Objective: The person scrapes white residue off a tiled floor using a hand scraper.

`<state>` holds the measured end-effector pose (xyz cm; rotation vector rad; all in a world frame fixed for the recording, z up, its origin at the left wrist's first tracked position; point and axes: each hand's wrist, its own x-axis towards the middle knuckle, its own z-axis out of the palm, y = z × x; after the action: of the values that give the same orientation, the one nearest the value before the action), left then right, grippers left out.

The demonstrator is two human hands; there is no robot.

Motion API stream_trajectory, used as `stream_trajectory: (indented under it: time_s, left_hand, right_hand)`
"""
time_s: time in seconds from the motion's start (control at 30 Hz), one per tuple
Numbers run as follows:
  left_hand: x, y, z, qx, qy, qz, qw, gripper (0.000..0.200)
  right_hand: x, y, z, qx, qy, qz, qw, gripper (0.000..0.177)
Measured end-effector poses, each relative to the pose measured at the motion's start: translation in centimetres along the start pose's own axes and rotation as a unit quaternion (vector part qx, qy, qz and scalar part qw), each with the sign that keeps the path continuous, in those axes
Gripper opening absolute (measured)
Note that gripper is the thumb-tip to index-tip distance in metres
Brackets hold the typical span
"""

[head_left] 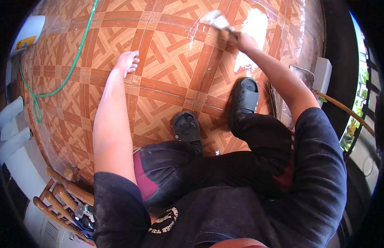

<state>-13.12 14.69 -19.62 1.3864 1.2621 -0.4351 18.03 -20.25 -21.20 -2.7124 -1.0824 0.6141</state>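
My right hand grips the dark handle of a short tool with a wide, flat, whitish head. The head points up and left, close over the tiled floor, beside thin white smears. A bright white patch covers the tiles to the right of that hand. My left hand is over the floor on the left, its fingers loosely bent and apart, with nothing in them.
A green hose curves across the left, near a white bucket. My dark clogs are on the tiles. At right are broom bristles and a wooden pole; a wooden chair stands at lower left.
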Motion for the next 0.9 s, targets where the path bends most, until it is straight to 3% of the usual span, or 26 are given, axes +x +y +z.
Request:
stream_trajectory:
  time_s: [0.07,0.13,0.17,0.2,0.27,0.33,0.4,0.5,0.57,0.6,0.67,0.8,0.87,0.9]
  left_hand:
    - [-0.5,0.0,0.3,-0.001,0.006,0.002,1.000,0.030]
    - [-0.8,0.2,0.2,0.022,0.003,0.007,1.000,0.030]
    - [-0.5,-0.1,-0.1,0.015,0.001,-0.002,1.000,0.031]
    - [-0.6,-0.2,-0.4,0.014,0.004,-0.001,1.000,0.031]
    - [-0.8,-0.6,-0.8,0.004,0.004,-0.004,1.000,0.032]
    - [-0.8,-0.9,-1.2,-0.010,0.012,-0.004,1.000,0.032]
    - [-1.2,-1.1,-1.2,-0.025,0.020,-0.003,0.999,0.032]
    - [-1.4,-1.1,-1.1,0.001,0.012,0.004,1.000,0.032]
    - [-1.5,-1.2,-1.1,0.003,0.002,0.003,1.000,0.033]
    - [-1.6,-1.2,-1.4,0.005,0.003,0.005,1.000,0.033]
    - [-1.9,-1.7,-1.8,0.013,0.020,-0.002,1.000,0.034]
    - [-2.1,-2.5,-2.4,0.013,0.022,-0.003,1.000,0.035]
    - [-2.2,-2.4,-2.4,0.007,0.028,-0.006,1.000,0.035]
    - [-2.2,-2.4,-2.5,-0.004,0.035,-0.011,0.999,0.035]
  right_hand:
    - [1.0,-1.2,-0.7,-0.029,0.014,0.053,0.998,0.038]
    - [0.0,-2.1,0.8,-0.089,-0.086,0.017,0.992,0.038]
    - [0.5,0.8,5.6,-0.152,-0.120,-0.094,0.977,0.035]
    - [-2.3,-2.3,2.6,-0.155,-0.173,-0.218,0.948,0.031]
    - [-3.5,-5.9,0.6,-0.190,-0.210,-0.221,0.933,0.031]
    - [-2.1,-6.5,0.8,-0.159,-0.161,-0.183,0.957,0.030]
    - [-0.9,-8.6,1.6,-0.041,-0.044,-0.011,0.998,0.028]
    - [-1.2,-9.4,1.6,-0.080,-0.069,-0.055,0.993,0.030]
    - [-2.4,-9.0,1.0,-0.161,-0.107,-0.208,0.959,0.029]
    - [-1.6,-8.5,1.0,-0.160,-0.105,-0.207,0.959,0.029]
    - [0.3,-7.5,0.5,-0.083,-0.058,-0.026,0.995,0.027]
    - [-3.4,-6.8,-0.5,-0.173,-0.161,-0.180,0.955,0.029]
    - [-1.1,-6.5,-1.3,-0.111,-0.138,-0.038,0.984,0.029]
    - [-0.6,-6.3,-1.5,-0.102,-0.118,-0.057,0.986,0.029]
